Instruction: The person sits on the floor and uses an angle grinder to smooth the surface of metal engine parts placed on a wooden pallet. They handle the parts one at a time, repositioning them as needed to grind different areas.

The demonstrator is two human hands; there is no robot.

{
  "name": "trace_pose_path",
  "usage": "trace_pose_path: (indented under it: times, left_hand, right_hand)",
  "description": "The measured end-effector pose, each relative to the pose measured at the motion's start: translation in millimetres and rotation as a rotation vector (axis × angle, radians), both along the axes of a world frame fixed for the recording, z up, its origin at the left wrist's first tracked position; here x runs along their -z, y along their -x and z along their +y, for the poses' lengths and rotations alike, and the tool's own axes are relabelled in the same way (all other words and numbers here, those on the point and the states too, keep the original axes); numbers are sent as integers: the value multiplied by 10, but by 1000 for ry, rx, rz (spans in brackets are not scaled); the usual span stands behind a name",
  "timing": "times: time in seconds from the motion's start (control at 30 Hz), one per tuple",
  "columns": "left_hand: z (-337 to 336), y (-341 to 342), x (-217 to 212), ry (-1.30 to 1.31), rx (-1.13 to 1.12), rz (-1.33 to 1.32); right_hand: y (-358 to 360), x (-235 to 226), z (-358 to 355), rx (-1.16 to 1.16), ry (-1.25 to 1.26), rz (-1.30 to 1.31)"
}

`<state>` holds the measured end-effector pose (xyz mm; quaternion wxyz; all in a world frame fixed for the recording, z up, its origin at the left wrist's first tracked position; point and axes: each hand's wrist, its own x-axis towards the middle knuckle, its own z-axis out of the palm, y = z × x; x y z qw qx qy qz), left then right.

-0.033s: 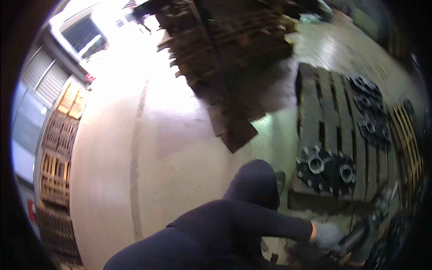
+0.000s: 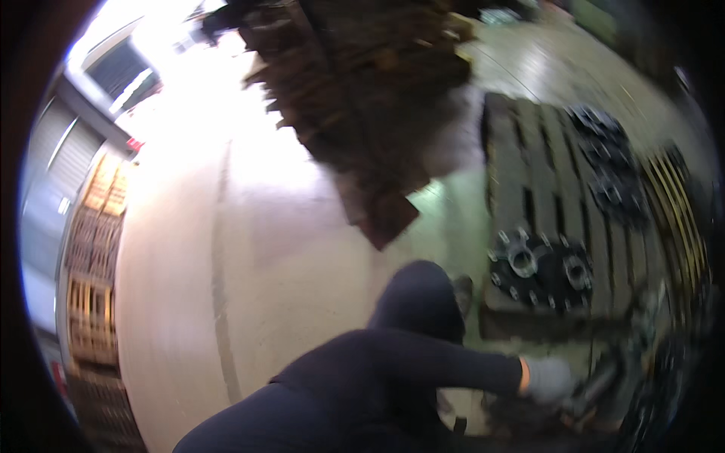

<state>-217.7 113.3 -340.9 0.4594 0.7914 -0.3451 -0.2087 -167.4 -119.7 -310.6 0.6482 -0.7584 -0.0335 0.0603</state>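
My left hand, in a grey glove with an orange cuff edge, reaches to the lower right at the end of a dark sleeve. It looks rounded and closed, though blur and shadow hide its fingertips. Against its right side lies a dark bar-shaped piece; whether the fingers wrap it, I cannot tell. Just beyond, on the near end of a wooden pallet, rests a black metal cover with two round openings and several bolts along its edge. My right hand does not show in the dark lower right.
Similar black metal parts lie along the pallet's far right side. A tall stack of worn pallets stands ahead, a reddish-brown block at its near corner. More pallets line the left wall. Yellowish slats stand at the right.
The view has shifted slightly, so the pallet and stack sit a little higher and farther left. My left hand stays beside the dark bar-shaped piece.
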Motion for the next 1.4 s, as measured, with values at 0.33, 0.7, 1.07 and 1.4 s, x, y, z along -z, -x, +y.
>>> trace_pose_path:
  times: [0.33, 0.7, 1.07, 1.4]
  left_hand:
    - [46, -398, -706, -227, 215, -593]
    - [-128, -547, -282, -507, 54, -537]
    - [-15, -1103, -50, -569, 324, -479]
    - [2, -1248, 24, -632, 338, -322]
  right_hand:
    - [-1240, 136, -604, 71, 340, 63]
    - [-2052, 1323, -559, -163, 1087, 162]
    - [-2511, 1416, -328, -188, 1223, 175]
    - [-2749, 1446, -114, -319, 1232, 268]
